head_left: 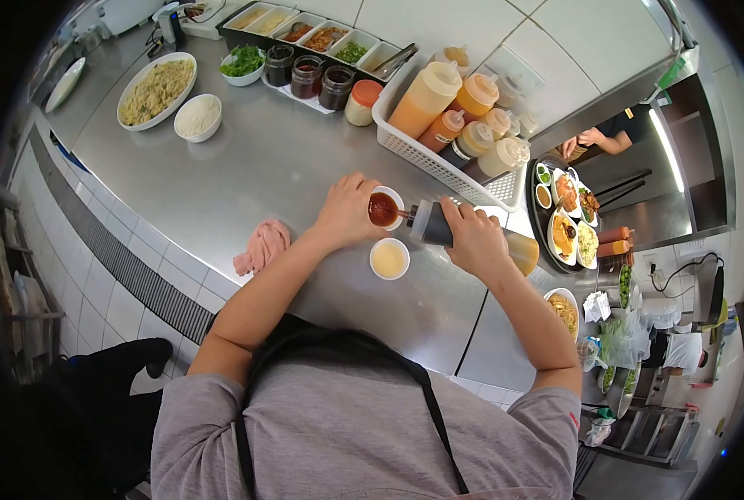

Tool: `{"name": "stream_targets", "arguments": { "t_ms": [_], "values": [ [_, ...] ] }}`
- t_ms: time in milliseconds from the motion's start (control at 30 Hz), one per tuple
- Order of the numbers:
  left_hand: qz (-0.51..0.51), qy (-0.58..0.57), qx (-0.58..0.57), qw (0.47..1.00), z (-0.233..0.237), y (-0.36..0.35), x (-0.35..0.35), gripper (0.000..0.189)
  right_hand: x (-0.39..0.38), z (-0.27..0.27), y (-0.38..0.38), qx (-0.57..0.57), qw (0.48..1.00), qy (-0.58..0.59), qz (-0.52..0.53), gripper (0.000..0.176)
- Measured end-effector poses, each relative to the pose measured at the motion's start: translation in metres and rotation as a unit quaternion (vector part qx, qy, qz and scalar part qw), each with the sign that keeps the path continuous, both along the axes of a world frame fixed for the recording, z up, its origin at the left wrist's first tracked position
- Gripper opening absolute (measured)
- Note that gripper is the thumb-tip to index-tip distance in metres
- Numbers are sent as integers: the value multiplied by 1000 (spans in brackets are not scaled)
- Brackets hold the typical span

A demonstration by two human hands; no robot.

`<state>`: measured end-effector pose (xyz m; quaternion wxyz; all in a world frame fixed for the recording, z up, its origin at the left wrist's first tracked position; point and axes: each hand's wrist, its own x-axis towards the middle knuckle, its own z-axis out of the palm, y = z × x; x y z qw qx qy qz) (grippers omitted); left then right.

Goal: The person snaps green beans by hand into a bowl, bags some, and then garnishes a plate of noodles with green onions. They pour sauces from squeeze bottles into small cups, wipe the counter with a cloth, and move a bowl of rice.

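My left hand [347, 210] is closed round a small white cup [398, 197] with red sauce in it. My right hand [480, 242] grips a squeeze bottle [435, 225] tipped on its side, its nozzle pointing at the cup's opening. Dark sauce shows at the bottle's nozzle end, and its base looks amber; my fingers hide the middle. A thin dark line, nozzle or sauce, reaches to the cup's rim. Just below the left hand stands a second white cup [389, 259] of pale yellow sauce.
A white basket [438, 171] of squeeze bottles stands behind my hands. A crumpled pink cloth [263, 247] lies left. Farther back are a noodle plate [157, 92], a white bowl [197, 117] and jars [307, 77]. A tray of dishes [565, 265] sits right; another person's arms [605, 140] show beyond.
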<state>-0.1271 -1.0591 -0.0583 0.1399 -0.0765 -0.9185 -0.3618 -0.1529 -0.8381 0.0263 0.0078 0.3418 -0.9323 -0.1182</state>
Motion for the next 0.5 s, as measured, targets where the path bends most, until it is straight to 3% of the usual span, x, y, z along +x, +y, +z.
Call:
{"name": "stream_targets", "arguments": {
  "t_ms": [200,300,367,500],
  "values": [
    [-7,-1,12,1000,0,0,-1,69,3,1,3,-23,999,-35,-25,69],
    [-1,6,13,1000,-2,-1,-3,69,4,7,5,-122,985,-110,-55,74],
    [-8,-8,13,1000,-3,-3,-4,70,7,10,7,-239,946,-199,-89,79],
    [-8,-14,3,1000,-12,-5,-9,71,10,18,9,-316,909,-251,-106,82]
  ]
}}
